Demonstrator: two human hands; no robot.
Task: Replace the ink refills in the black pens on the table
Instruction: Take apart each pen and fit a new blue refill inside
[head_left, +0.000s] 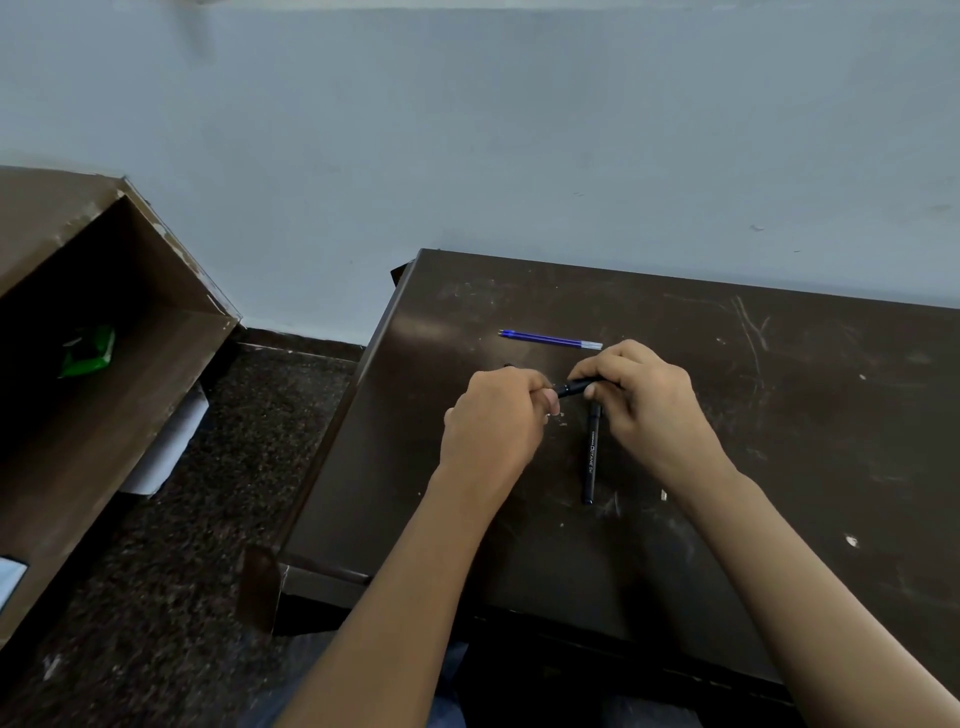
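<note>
A black pen (575, 387) is held level above the dark table (779, 415), gripped at both ends. My left hand (493, 415) closes on its left end and my right hand (644, 400) closes on its right end. Only a short middle stretch of the pen shows between the fingers. A second black pen (591, 457) with white lettering lies on the table just below my right hand, pointing toward me. Blue ink refills (550, 339) lie side by side on the table just beyond my hands.
The table's left edge (358, 395) drops to a dark speckled floor (208, 493). A brown wooden shelf unit (104, 389) with a green packet (85, 352) inside stands at the left. A pale wall (519, 130) runs behind the table.
</note>
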